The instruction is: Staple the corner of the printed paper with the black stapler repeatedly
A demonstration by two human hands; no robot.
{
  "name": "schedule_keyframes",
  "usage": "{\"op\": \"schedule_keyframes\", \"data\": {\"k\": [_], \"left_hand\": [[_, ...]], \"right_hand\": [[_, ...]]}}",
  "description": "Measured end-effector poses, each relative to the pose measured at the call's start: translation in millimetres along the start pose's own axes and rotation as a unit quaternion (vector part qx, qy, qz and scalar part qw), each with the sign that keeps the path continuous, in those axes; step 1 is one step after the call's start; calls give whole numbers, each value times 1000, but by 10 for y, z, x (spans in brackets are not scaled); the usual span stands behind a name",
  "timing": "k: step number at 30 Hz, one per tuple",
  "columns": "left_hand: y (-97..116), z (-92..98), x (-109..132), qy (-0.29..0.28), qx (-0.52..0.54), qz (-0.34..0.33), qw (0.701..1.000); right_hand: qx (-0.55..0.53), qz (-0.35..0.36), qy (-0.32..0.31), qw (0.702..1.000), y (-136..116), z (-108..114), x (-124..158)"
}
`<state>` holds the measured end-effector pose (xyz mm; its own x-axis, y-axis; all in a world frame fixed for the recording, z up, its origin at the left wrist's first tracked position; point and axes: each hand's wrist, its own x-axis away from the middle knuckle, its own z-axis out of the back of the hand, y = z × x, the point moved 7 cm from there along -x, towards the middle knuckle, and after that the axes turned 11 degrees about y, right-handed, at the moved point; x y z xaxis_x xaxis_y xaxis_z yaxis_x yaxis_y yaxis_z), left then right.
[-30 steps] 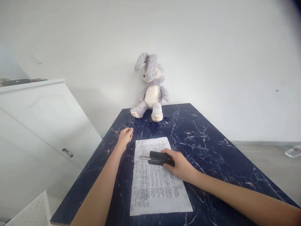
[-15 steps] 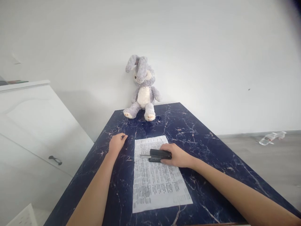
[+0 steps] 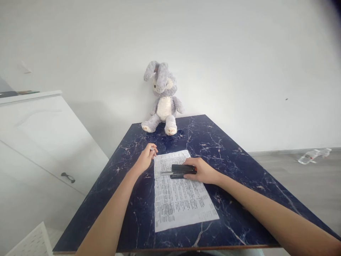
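My right hand (image 3: 204, 171) grips a black stapler (image 3: 183, 168) by its rear end. The stapler lies on its side over the printed sheet of paper (image 3: 183, 202), its two black arms apart and a thin metal piece (image 3: 166, 173) sticking out to the left. My left hand (image 3: 145, 157) is closed at the sheet's upper left corner. A small silvery piece (image 3: 152, 149) shows between its thumb and fingers, too small to name for sure. The paper rests flat on the dark blue marbled table (image 3: 138, 209).
A grey plush rabbit (image 3: 163, 99) sits at the table's far edge against the white wall. To the left stands a white cabinet (image 3: 39, 142) with a dark handle (image 3: 68, 177). A clear plastic item (image 3: 310, 155) lies on the floor at right.
My left hand has moved right and away from me, to the paper's upper left corner, and the silvery piece now shows in it. My right hand still holds the stapler. The view has shifted slightly.
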<state>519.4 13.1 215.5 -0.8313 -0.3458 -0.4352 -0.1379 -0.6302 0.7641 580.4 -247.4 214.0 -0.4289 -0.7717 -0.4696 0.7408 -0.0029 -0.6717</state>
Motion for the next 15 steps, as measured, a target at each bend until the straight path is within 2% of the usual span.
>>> {"op": "schedule_keyframes", "data": {"k": [3,6,10,15], "left_hand": [[140,-165,70,-44,-6,-8,999],[244,-250,106,-78,-59,-27,995],[412,-298,131,-88,-75,-67,991],[473,-375,176,-89,-94,-50,990]], "right_hand": [[-8,-14,31,999,30,40,-14],[8,-38,69,997,119,116,-35],[25,-43,74,996,251,163,-36],[15,-33,68,997,302,166,-30]]}}
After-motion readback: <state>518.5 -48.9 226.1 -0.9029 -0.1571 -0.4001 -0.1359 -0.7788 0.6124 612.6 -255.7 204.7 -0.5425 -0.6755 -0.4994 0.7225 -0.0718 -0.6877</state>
